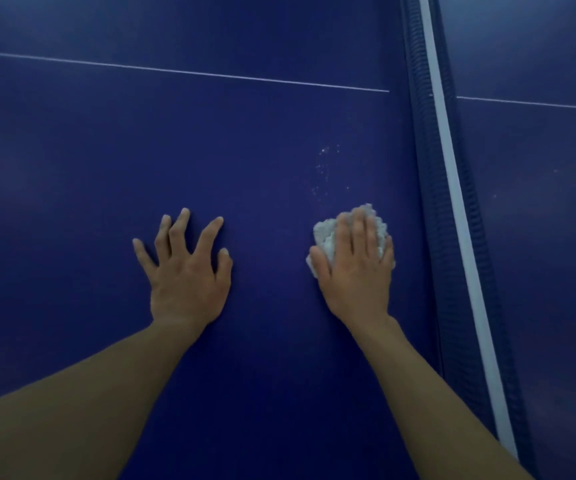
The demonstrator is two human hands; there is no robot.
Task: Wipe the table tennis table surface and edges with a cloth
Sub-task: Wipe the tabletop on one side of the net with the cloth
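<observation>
The dark blue table tennis table (72, 150) fills the view. My right hand (357, 268) lies flat on a crumpled white cloth (326, 237) and presses it onto the surface, a little left of the net. Most of the cloth is hidden under my palm and fingers. My left hand (187, 268) rests on the bare table with fingers spread and holds nothing. A patch of small white specks (324, 168) lies on the surface just beyond the cloth.
The net (452, 209), with its white top band, runs from top to bottom at the right. Beyond it lies the other half of the table (539, 237). A thin white centre line (175, 71) crosses the surface far from my hands.
</observation>
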